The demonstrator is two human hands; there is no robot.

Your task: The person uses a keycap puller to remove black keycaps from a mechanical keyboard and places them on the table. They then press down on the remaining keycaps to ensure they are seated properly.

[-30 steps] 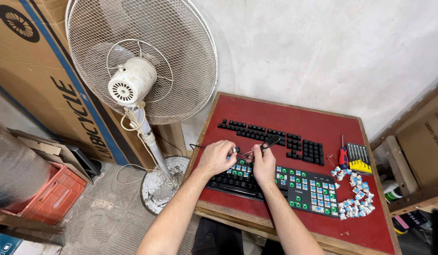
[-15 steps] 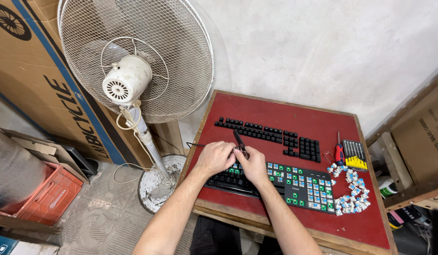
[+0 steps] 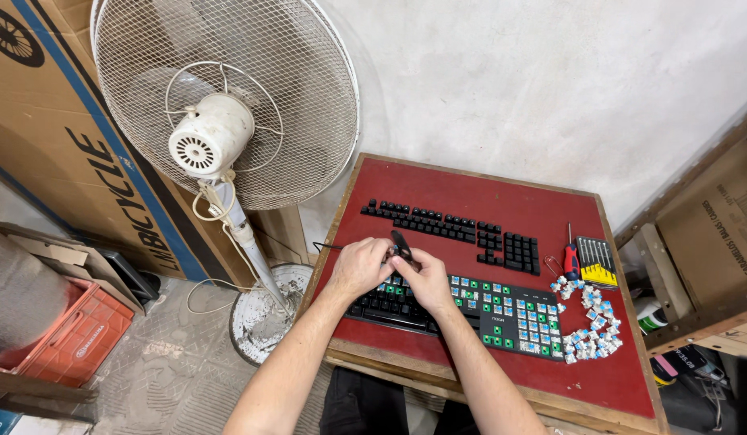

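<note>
From the head view I see my left hand (image 3: 359, 266) and my right hand (image 3: 422, 279) meeting over the left end of the keyboard (image 3: 462, 304), which lies near the front edge of the red surface (image 3: 470, 189). Both grips are closed around a small black tool (image 3: 401, 244) that sticks up tilted between the fingertips; whether each hand truly pinches it or only steadies it I cannot tell exactly. The keyboard is partly stripped: the left part under my hands keeps dark caps, the rest shows bare blue and green switches. Behind it, farther from me, the black keycaps (image 3: 454, 229) lie set out in rows in the layout of a board. To the right of the keyboard a curved heap of loose switches (image 3: 592, 318) rests on the surface, and just behind that heap lie a red-handled screwdriver (image 3: 571, 259) and a yellow bit holder (image 3: 596, 259), side by side. A thin black cable (image 3: 329, 246) runs off the left edge near my left hand. Left of the surface stands a white fan (image 3: 220, 113), with a cardboard box (image 3: 59, 145) behind it and a red crate (image 3: 75, 338) on the floor.
</note>
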